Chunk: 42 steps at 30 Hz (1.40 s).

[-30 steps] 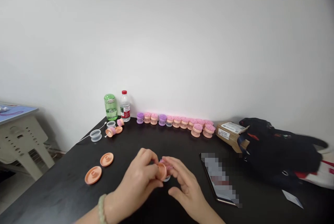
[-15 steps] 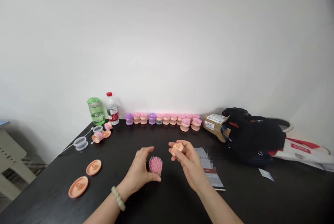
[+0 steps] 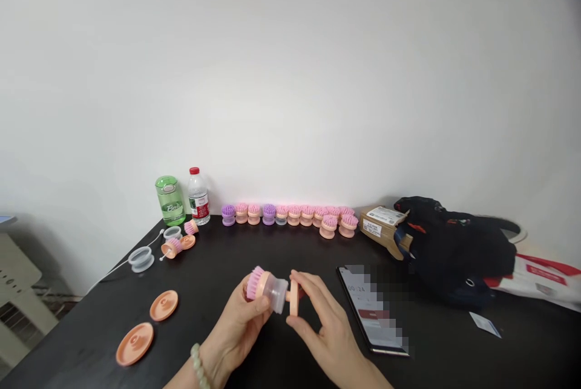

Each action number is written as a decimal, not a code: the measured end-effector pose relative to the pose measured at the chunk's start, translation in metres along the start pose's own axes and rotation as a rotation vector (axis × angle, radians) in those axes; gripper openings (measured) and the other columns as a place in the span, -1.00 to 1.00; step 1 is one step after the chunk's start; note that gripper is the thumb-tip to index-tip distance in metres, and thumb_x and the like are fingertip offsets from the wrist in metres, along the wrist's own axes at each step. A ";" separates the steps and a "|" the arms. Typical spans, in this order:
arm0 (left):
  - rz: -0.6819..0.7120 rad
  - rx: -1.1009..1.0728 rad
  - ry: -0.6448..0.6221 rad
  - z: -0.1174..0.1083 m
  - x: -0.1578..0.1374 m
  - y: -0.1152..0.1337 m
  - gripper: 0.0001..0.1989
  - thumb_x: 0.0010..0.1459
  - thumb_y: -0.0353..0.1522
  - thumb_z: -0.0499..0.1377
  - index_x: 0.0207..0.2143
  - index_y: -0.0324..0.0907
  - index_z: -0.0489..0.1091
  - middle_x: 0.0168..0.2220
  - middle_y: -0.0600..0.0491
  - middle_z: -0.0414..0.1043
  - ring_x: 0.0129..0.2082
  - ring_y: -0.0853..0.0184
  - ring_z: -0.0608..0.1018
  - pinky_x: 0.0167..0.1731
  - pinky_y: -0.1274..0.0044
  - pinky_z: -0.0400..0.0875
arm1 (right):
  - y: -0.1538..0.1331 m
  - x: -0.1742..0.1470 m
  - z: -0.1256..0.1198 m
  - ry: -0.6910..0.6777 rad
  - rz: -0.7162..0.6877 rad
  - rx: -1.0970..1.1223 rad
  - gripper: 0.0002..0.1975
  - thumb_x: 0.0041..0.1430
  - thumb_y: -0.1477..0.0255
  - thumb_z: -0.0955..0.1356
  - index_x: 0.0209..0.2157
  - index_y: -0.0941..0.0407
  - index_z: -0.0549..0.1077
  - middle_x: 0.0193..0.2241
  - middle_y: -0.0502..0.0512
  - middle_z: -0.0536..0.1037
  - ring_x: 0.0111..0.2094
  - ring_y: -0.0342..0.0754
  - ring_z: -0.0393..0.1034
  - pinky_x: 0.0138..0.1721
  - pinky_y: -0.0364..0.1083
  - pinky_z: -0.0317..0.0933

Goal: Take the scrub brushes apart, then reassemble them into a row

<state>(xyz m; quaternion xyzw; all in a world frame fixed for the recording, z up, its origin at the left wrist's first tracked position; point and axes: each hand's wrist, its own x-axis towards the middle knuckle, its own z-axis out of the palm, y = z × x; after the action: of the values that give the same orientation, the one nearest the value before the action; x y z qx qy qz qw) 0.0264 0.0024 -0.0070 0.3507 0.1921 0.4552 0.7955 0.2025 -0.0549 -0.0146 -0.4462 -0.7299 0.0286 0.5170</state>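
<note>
Left hand [image 3: 239, 321] now has the pink brush [image 3: 256, 283] in curled fingers over the black table [image 3: 213, 274], tipped sideways, no longer upright, so its clear cup [image 3: 276, 293] faces the stemmed peach cap [image 3: 294, 298]. Right hand [image 3: 327, 330]'s got that cap pinched, thumb and fingers half-spread.

The left hand [image 3: 240, 323] grips a pink-bristled brush [image 3: 265, 287], tipped sideways — the right hand [image 3: 327, 328] pinches a peach disc [image 3: 294, 299] by its clear end — above the worktop [image 3: 218, 265].

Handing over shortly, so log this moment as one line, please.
left hand: holding pink-bristled brush | right hand: holding peach disc, stem toward brush's clear cup | nearby: two loose discs, phone
</note>
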 end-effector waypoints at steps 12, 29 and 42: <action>-0.088 -0.069 -0.046 0.001 -0.007 -0.007 -0.59 -0.12 -0.28 0.50 -0.25 -0.23 0.48 -0.28 0.00 0.51 -0.23 0.33 0.52 -0.10 0.46 0.39 | -0.003 0.001 0.003 0.008 -0.066 -0.013 -0.53 0.26 0.35 0.40 0.18 0.01 0.32 -0.02 0.19 0.52 -0.01 0.12 0.44 0.00 0.03 0.41; -0.161 -0.026 -0.023 0.008 -0.011 -0.007 -0.65 -0.10 -0.28 0.48 -0.30 -0.27 0.51 -0.31 -0.03 0.50 -0.28 0.31 0.53 -0.13 0.46 0.39 | -0.002 0.000 0.006 -0.011 -0.195 -0.053 -0.49 0.25 0.57 0.34 0.21 -0.02 0.33 0.00 0.22 0.52 -0.02 0.15 0.44 -0.06 0.13 0.44; -0.026 0.264 0.010 0.014 -0.013 -0.006 -0.53 -0.25 -0.35 0.52 -0.30 -0.16 0.37 -0.43 0.13 0.45 -0.41 0.38 0.45 -0.34 0.56 0.32 | -0.005 0.003 0.010 -0.222 0.552 0.296 -0.58 0.25 0.03 0.26 -0.45 0.08 0.36 -0.63 -0.07 0.44 -0.67 -0.17 0.32 -0.64 -0.21 0.19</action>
<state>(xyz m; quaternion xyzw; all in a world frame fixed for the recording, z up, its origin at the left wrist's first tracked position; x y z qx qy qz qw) 0.0326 -0.0159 -0.0022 0.4478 0.2588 0.4171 0.7474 0.1911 -0.0514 -0.0148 -0.5415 -0.6211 0.3218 0.4664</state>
